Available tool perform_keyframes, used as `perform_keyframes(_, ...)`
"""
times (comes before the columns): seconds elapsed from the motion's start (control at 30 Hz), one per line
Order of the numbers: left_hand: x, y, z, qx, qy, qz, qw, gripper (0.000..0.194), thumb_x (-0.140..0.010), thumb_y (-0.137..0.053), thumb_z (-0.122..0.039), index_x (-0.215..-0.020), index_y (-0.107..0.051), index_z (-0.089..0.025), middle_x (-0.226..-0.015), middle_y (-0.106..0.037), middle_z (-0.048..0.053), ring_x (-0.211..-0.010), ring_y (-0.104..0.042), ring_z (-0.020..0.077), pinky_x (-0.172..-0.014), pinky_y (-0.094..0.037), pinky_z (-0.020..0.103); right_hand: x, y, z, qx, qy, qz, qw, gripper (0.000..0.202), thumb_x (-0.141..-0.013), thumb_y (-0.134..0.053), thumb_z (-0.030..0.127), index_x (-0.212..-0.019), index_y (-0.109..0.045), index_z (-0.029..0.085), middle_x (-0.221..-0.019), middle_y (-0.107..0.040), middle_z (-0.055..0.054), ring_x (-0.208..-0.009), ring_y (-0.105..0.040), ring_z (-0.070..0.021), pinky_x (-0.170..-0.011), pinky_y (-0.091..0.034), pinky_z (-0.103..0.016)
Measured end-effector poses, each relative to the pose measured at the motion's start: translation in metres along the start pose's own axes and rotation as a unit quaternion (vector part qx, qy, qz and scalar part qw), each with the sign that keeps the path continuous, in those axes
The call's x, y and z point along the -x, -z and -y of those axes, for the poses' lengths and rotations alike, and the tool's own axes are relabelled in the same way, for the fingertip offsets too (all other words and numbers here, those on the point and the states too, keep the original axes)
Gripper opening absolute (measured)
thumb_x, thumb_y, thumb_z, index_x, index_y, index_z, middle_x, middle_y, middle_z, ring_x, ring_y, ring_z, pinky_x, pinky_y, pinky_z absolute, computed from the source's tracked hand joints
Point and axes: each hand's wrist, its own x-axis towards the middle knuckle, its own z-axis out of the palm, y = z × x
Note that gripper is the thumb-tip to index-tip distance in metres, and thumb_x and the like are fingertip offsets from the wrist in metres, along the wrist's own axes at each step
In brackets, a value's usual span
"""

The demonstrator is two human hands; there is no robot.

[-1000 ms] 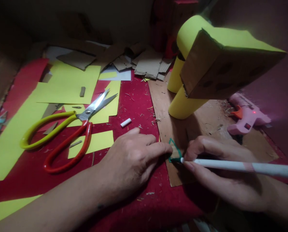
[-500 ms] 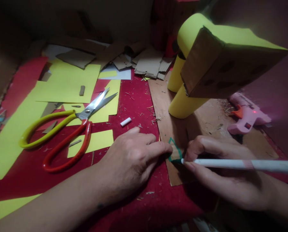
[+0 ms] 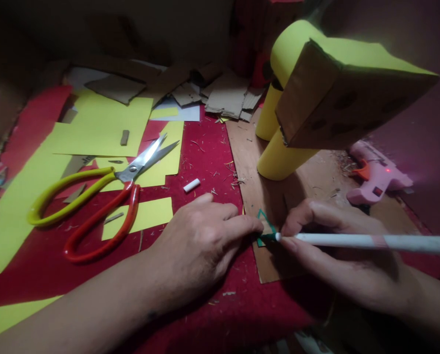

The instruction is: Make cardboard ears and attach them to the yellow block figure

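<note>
My right hand (image 3: 348,255) pinches a white marker (image 3: 352,240) near its green tip, which lies over a small green-outlined pointed shape (image 3: 267,227) on light brown cardboard. Whether this shape is a separate piece or drawn on the board, I cannot tell. My left hand (image 3: 208,236) lies palm down, index finger stretched to the shape's left side, its thumb hidden. Under the shape is a brown board (image 3: 275,268). A cardboard box figure with yellow paper on top (image 3: 315,113) stands on that board on yellow paper tubes (image 3: 282,162).
Open scissors (image 3: 129,172) with yellow and red handles lie left on the red cloth (image 3: 208,152). Yellow paper sheets (image 3: 105,118) and cardboard scraps (image 3: 227,96) spread behind. A small white cylinder (image 3: 191,185) rests beyond my left hand. A pink glue gun (image 3: 378,177) with a lit red light sits at right.
The marker and my right hand have shifted slightly up, and the tip now lies across the shape's lower part rather than its bottom right corner. My left hand stays in place.
</note>
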Motion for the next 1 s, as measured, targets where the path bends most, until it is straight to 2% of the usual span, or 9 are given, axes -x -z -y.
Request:
perform_keyframes(0.4, 0.0017, 0.0002, -0.0003, 0.000, -0.007, -0.011, 1.000, 0.022, -0.091, -0.046, -0.016, -0.102, -0.064, -0.021, -0.068, -0.057, 0.000, -0.059, -0.044, 0.0138, -0.058, -0.031, 0.027, 0.0017, -0.0051, 0.0008, -0.036, 0.016, -0.023, 0.999, 0.015, -0.075, -0.056, 0.006, -0.069, -0.054, 0.019, -0.055, -0.055, 0.007, -0.043, -0.048, -0.0036, -0.041, -0.036, -0.015)
perform_keyframes(0.63, 0.0004, 0.0023, 0.0000, 0.027, 0.020, 0.003, 0.999, 0.022, -0.090, -0.048, -0.014, -0.102, -0.064, -0.023, -0.071, -0.059, -0.003, -0.062, -0.049, 0.0126, -0.063, -0.032, 0.027, -0.0004, -0.0005, 0.0011, 0.003, 0.006, 0.005, 1.000, 0.012, -0.078, -0.058, 0.010, -0.071, -0.055, 0.020, -0.056, -0.057, 0.006, -0.044, -0.051, -0.0037, -0.042, -0.038, -0.013)
perform_keyframes(0.83, -0.0030, 0.0028, -0.0011, 0.061, 0.053, 0.021, 0.996, 0.025, -0.089, -0.048, -0.010, -0.100, -0.064, -0.026, -0.076, -0.063, -0.005, -0.066, -0.052, 0.0110, -0.069, -0.033, 0.028, 0.0002, -0.0008, 0.0004, 0.004, -0.005, 0.000, 1.000, 0.011, -0.080, -0.058, 0.014, -0.072, -0.055, 0.020, -0.056, -0.060, 0.004, -0.044, -0.053, -0.0066, -0.041, -0.040, -0.016)
perform_keyframes(1.0, -0.0020, 0.0026, -0.0024, 0.075, 0.062, 0.010, 0.995, 0.025, -0.089, -0.049, -0.009, -0.100, -0.063, -0.027, -0.078, -0.065, -0.007, -0.065, -0.053, 0.0103, -0.073, -0.034, 0.029, 0.0002, -0.0011, -0.0005, -0.005, -0.008, -0.002, 1.000, 0.011, -0.080, -0.058, 0.012, -0.074, -0.055, 0.020, -0.054, -0.058, 0.005, -0.042, -0.051, -0.0059, -0.039, -0.038, -0.015)
